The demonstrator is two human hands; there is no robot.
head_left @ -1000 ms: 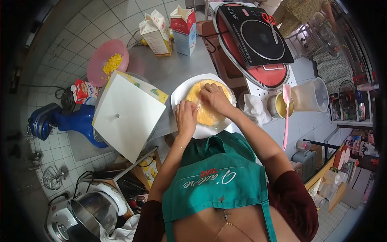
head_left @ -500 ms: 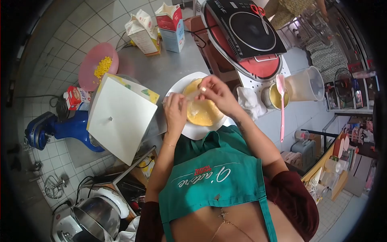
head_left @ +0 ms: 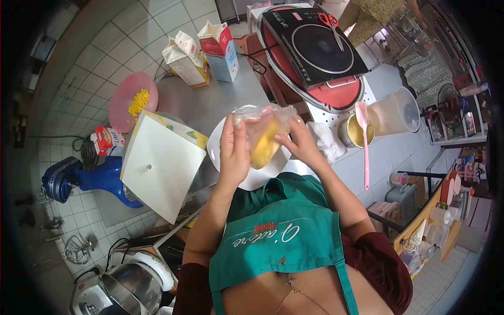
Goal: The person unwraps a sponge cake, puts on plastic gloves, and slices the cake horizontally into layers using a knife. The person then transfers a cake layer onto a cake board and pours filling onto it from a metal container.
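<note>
Standing over the stainless-steel worktop, wearing the green apron with white and red lettering. Spotting the blue stand mixer over at the left, just beside the white-topped box with lemon-print sides. Glancing across to the black induction cooktop, lying at an angle over a red surface at upper right, with the clear plastic container nearer on that side. Finding the white plate in the middle, right below both hands. Picking out the pink bowl at upper left, then the cream-coloured carton and the red-and-blue carton, standing side by side with tops opened. Passing on to the metal pot at right. And now, gripping one side of the clear plastic film with the left hand, gripping the other side with the right hand, pressing its thumb to the front. Holding the dough-like yellow mass in that film, between the hands and over the plate, not showing clearly whether touching it. Noticing the pink spatula lying across the pot, the red-handled scissors resting on the cooktop, and, tiniest, the yellow bits lying in the pink bowl.
</note>
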